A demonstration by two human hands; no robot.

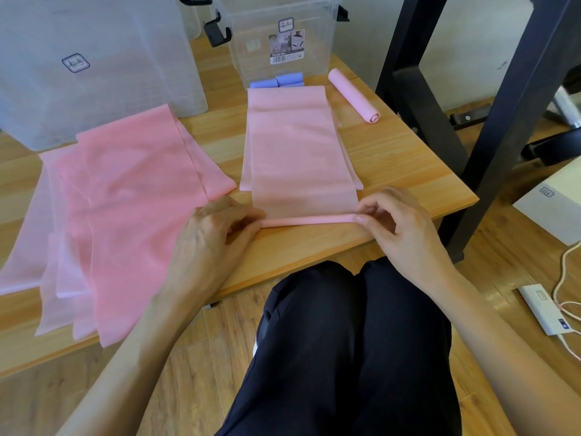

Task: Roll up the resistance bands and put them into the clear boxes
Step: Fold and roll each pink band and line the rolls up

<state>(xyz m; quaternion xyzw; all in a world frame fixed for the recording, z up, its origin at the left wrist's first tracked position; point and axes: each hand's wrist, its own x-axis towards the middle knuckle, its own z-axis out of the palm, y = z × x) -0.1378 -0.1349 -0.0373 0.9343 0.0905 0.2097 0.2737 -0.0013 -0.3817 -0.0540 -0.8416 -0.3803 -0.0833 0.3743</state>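
Pinching opposite ends of a thin starter roll, left hand (217, 228) and right hand (393, 221) keep the pink band (298, 146) lying straight toward the clear box (283, 42), likely for even rolling.

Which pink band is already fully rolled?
The pink roll lying alone at the table's far right, beside the small clear box. The middle band has only its near edge rolled, held by both hands; the left pile lies flat.
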